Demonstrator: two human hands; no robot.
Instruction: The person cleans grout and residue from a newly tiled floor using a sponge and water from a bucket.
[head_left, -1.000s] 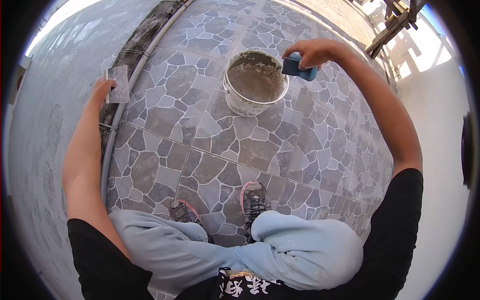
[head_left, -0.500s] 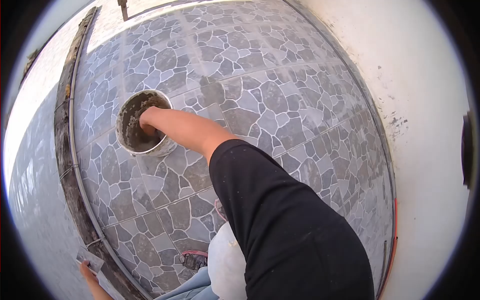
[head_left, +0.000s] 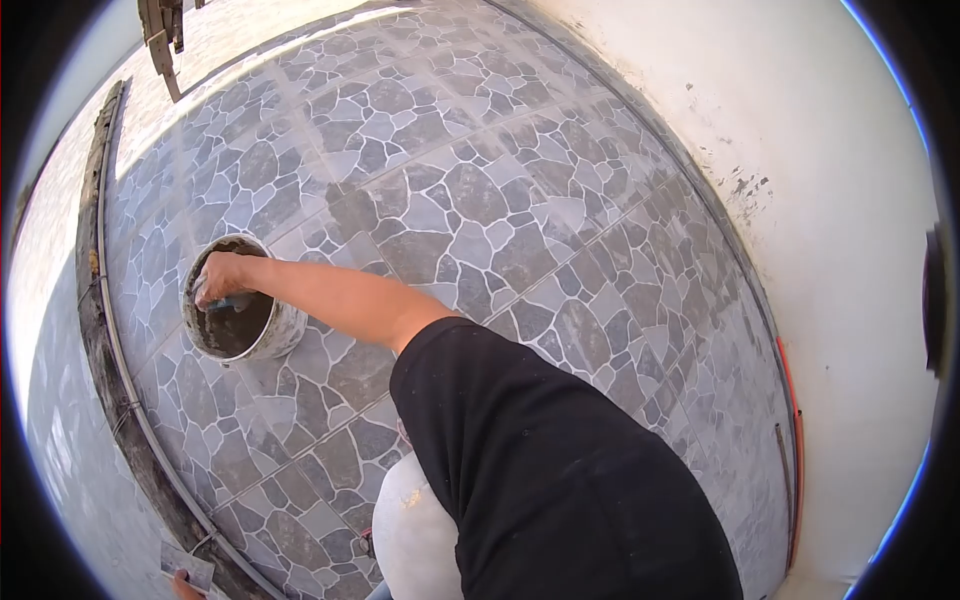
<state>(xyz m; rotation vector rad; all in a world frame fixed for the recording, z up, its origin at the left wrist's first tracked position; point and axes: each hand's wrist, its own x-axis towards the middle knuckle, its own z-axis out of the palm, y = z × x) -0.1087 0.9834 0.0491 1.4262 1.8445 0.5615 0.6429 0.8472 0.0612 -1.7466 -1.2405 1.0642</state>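
A round bucket [head_left: 268, 340] with a mortar-smeared wall stands on the floor at the left, grey wet mortar [head_left: 235, 328] inside it. My right hand [head_left: 222, 277] is at the bucket's mouth, its fingers closed round a bluish-grey tool [head_left: 238, 300] that is mostly hidden by the hand and rim. At the bottom left edge, my left hand [head_left: 184, 587] grips a flat, grey rectangular plate [head_left: 187, 568] smeared with mortar. Most of that hand is cut off by the frame.
Stone-patterned tiles [head_left: 480, 245] cover the floor. A weathered wooden post [head_left: 95, 320] with a conduit tied along it runs down the left side. On the right is a pale wall [head_left: 780, 150] with an orange hose [head_left: 797, 470] at its foot. Wooden pieces [head_left: 160, 45] show at the top left.
My right hand has risen from deep in the bucket to its mouth, and the tool now shows. The view has shifted, so the bucket sits lower and further left. My left hand is lower in frame.
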